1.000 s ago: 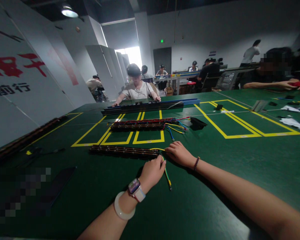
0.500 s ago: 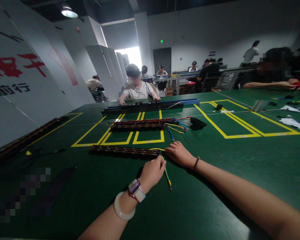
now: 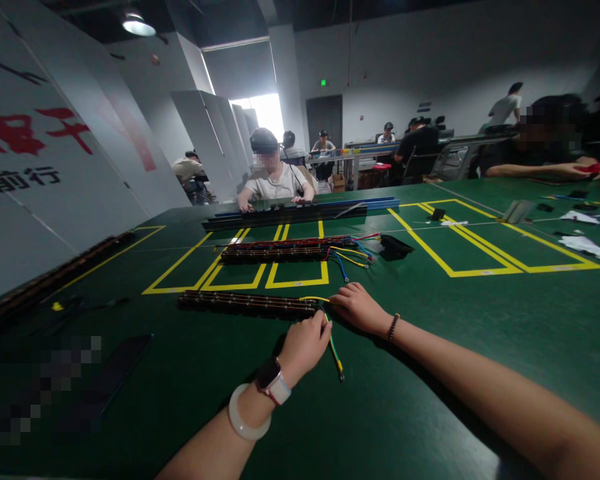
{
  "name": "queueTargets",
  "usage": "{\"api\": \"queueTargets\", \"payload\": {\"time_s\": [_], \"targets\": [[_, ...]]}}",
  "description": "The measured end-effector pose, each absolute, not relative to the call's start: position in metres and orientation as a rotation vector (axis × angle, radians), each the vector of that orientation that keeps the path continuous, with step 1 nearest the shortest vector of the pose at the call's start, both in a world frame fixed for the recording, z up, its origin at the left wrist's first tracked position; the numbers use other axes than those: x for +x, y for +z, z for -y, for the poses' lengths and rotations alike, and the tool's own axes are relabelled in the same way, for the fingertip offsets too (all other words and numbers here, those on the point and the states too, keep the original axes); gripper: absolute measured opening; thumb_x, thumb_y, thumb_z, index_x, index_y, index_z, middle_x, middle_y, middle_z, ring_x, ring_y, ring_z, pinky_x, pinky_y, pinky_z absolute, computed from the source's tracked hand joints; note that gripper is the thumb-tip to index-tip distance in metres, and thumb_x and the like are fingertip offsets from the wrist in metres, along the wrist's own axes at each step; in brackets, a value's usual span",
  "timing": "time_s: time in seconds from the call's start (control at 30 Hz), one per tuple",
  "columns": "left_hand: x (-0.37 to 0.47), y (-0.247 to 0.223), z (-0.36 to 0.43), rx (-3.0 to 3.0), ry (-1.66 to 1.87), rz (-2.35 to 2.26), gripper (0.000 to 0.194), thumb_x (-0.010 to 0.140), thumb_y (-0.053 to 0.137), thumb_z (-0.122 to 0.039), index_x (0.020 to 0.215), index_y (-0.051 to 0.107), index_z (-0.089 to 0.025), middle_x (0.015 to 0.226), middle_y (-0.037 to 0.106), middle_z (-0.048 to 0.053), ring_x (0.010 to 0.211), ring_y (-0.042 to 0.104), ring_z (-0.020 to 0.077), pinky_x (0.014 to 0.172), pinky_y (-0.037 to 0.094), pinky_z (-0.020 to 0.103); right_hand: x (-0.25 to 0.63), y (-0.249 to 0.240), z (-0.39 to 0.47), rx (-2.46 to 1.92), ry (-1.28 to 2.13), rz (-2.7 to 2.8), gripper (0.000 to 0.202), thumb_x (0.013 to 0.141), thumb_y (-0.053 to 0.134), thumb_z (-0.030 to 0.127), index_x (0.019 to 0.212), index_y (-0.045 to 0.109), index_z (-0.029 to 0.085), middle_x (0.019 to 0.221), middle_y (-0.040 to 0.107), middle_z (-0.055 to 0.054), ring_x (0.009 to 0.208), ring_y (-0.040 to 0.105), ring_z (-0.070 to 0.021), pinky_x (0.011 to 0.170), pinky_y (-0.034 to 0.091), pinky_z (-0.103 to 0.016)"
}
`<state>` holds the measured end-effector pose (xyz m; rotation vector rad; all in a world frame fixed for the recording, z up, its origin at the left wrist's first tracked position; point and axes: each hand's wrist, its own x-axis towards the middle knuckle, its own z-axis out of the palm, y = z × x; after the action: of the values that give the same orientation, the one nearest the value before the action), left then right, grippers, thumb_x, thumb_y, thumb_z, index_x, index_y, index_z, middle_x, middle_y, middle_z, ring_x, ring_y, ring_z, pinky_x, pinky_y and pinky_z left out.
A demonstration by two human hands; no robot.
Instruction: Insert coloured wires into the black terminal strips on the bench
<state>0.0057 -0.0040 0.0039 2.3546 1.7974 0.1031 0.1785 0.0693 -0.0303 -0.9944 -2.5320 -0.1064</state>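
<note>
A long dark strip with copper-coloured bars (image 3: 245, 303) lies on the green table in front of me. A yellow wire (image 3: 313, 298) leaves its right end and runs into the closed fingers of my right hand (image 3: 360, 308). My left hand (image 3: 306, 341) is closed at the same end, pinching a green-and-yellow wire (image 3: 333, 347) whose lug end hangs free over the table. My fingers partly hide the strip's end. Further back lie more dark strips (image 3: 280, 252) with red, blue and yellow wires (image 3: 353, 257), beside a black piece (image 3: 395, 247).
Yellow tape rectangles (image 3: 480, 273) mark the green table (image 3: 430, 400). Across it, a person (image 3: 275, 170) has both hands at long dark and blue rails (image 3: 300, 212). Another dark strip (image 3: 70, 267) lies along the left edge, and a flat dark panel (image 3: 125, 367) nearer me. White scraps (image 3: 585, 247) lie right.
My hands and the wires look unmoved. The watch screen on my left wrist has gone dark. Across the table, the person's hand on the right side has shifted slightly left.
</note>
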Motion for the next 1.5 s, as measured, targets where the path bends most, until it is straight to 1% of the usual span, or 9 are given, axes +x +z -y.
{"api": "queueTargets", "payload": {"time_s": [0.3, 0.53, 0.7, 0.87, 1.0, 1.23, 1.5], "targets": [[0.005, 0.004, 0.004, 2.348, 0.133, -1.770, 0.027, 0.093, 0.026, -0.036, 0.096, 0.048, -0.021, 0.085, 0.064, 0.005, 0.078, 0.063, 0.0172, 0.062, 0.041, 0.024, 0.179, -0.032, -0.071, -0.998, -0.031, 2.497, 0.021, 0.091, 0.046, 0.029, 0.103, 0.061, 0.020, 0.081, 0.058, -0.004, 0.082, 0.047, -0.0173, 0.079, 0.030, -0.029], [0.004, 0.004, 0.004, 2.335, 0.159, -1.757, 0.027, 0.093, 0.027, -0.037, 0.095, 0.048, -0.020, 0.084, 0.064, 0.004, 0.074, 0.063, 0.0159, 0.057, 0.039, 0.022, 0.180, -0.031, -0.073, -1.004, 0.027, 2.453, 0.024, 0.093, 0.043, 0.031, 0.096, 0.063, 0.018, 0.077, 0.060, -0.005, 0.079, 0.051, -0.0164, 0.078, 0.031, -0.029], [0.002, -0.002, 0.002, 2.350, 0.219, -1.720, 0.028, 0.093, 0.027, -0.039, 0.093, 0.049, -0.021, 0.081, 0.064, 0.003, 0.071, 0.063, 0.0157, 0.056, 0.038, 0.023, 0.181, -0.031, -0.073, -0.983, 0.032, 2.445, 0.024, 0.093, 0.043, 0.030, 0.096, 0.063, 0.018, 0.077, 0.061, -0.005, 0.078, 0.051, -0.0162, 0.078, 0.031, -0.030], [-0.001, -0.009, 0.000, 2.366, 0.296, -1.705, 0.025, 0.091, 0.032, -0.041, 0.089, 0.049, -0.022, 0.079, 0.064, 0.001, 0.071, 0.062, 0.0158, 0.055, 0.035, 0.023, 0.181, -0.031, -0.073, -0.934, 0.052, 2.455, 0.023, 0.092, 0.044, 0.030, 0.096, 0.063, 0.017, 0.079, 0.061, -0.005, 0.079, 0.052, -0.0160, 0.079, 0.031, -0.030], [0.000, -0.011, -0.002, 2.340, 0.275, -1.730, 0.024, 0.091, 0.035, -0.040, 0.090, 0.049, -0.022, 0.080, 0.064, 0.002, 0.071, 0.062, 0.0153, 0.056, 0.035, 0.022, 0.181, -0.033, -0.074, -0.907, 0.074, 2.451, 0.023, 0.092, 0.045, 0.030, 0.095, 0.063, 0.018, 0.077, 0.061, -0.005, 0.077, 0.053, -0.0160, 0.078, 0.031, -0.030], [0.002, -0.008, 0.000, 2.331, 0.270, -1.751, 0.017, 0.089, 0.038, -0.034, 0.087, 0.049, -0.021, 0.077, 0.064, 0.001, 0.069, 0.062, 0.0157, 0.054, 0.033, 0.022, 0.181, -0.030, -0.074, -0.998, 0.031, 2.367, 0.024, 0.094, 0.041, 0.030, 0.105, 0.061, 0.021, 0.084, 0.062, -0.005, 0.081, 0.052, -0.0169, 0.077, 0.030, -0.031], [0.001, -0.007, 0.000, 2.350, 0.297, -1.734, 0.014, 0.088, 0.038, -0.030, 0.086, 0.048, -0.020, 0.075, 0.062, 0.000, 0.066, 0.061, 0.0144, 0.051, 0.030, 0.023, 0.180, -0.025, -0.086, -1.123, -0.134, 2.414, 0.023, 0.093, 0.044, 0.029, 0.101, 0.065, 0.025, 0.081, 0.062, -0.004, 0.080, 0.048, -0.0180, 0.077, 0.028, -0.031]]}}
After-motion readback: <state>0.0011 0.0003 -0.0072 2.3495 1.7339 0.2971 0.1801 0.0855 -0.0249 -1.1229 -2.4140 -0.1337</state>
